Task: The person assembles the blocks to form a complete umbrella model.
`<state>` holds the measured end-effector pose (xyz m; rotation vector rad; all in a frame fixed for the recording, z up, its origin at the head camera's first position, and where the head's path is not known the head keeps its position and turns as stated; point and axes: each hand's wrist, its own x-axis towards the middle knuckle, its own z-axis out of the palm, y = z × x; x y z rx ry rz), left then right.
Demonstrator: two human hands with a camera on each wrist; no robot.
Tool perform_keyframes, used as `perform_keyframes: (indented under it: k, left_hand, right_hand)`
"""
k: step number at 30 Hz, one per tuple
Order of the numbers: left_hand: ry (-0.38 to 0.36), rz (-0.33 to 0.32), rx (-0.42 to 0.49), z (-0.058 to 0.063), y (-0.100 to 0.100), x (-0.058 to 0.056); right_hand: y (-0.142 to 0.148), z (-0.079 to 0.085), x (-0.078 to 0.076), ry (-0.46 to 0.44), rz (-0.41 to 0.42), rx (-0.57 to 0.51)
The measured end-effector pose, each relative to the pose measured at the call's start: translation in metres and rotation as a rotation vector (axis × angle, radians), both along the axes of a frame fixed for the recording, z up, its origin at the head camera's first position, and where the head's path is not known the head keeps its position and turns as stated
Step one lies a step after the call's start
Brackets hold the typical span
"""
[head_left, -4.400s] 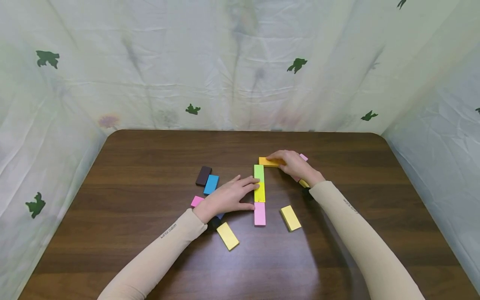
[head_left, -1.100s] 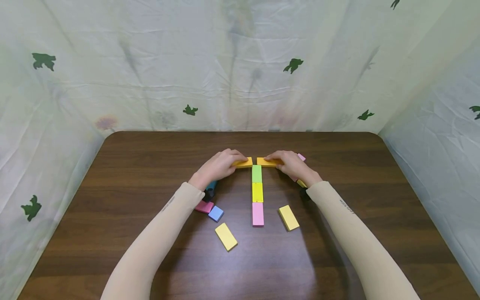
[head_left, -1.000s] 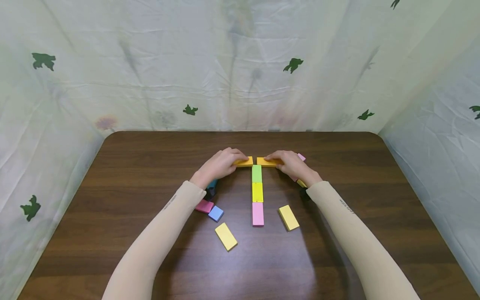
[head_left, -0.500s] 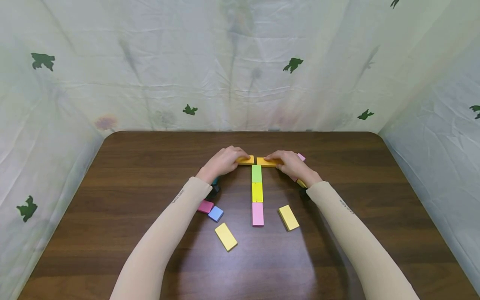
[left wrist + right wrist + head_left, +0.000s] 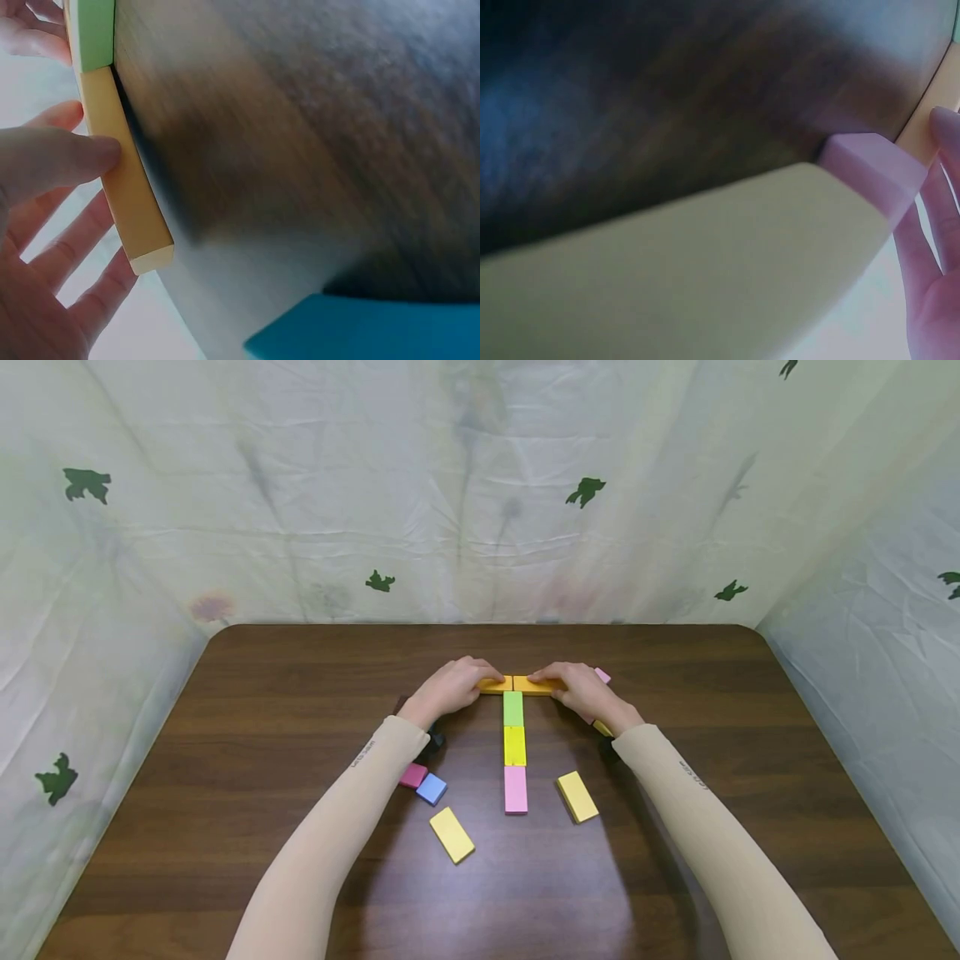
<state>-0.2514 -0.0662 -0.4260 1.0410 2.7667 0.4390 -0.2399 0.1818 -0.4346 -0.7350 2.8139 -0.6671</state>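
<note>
My left hand (image 5: 450,685) pinches an orange block (image 5: 495,687) at the far end of a row of blocks. In the left wrist view the thumb presses the near side of this orange block (image 5: 127,191), with fingers behind it. My right hand (image 5: 588,693) holds a second orange block (image 5: 534,687), end to end with the first. Below their joint runs a straight column: a green block (image 5: 513,708), a bright yellow block (image 5: 514,746) and a pink block (image 5: 515,790). Together they form a T. The right wrist view shows the thumb on the orange block (image 5: 934,97).
Pale yellow blocks lie either side of the column, one left (image 5: 452,835), one right (image 5: 577,797). A small blue block (image 5: 431,789) and a magenta block (image 5: 413,775) lie by the left sleeve. A lilac block (image 5: 602,675) pokes out behind the right hand.
The left hand left the column and brought in an orange block, then slid it right until the gap to the other orange block closed. The right hand stayed in place.
</note>
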Motion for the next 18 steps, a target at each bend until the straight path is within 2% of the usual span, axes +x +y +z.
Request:
perform_keyframes:
  k: [13,18]
  left_hand:
    - [-0.005,0.009,-0.007,-0.0003,0.0022,0.0018]
    - [0.045,-0.024,-0.033,-0.0004,0.0024,0.0045]
  right_hand:
    - [-0.0002,0.0000,0.0001,0.003,-0.002,0.005]
    - [-0.0002,0.0002,0.0007,0.008,0.000,-0.002]
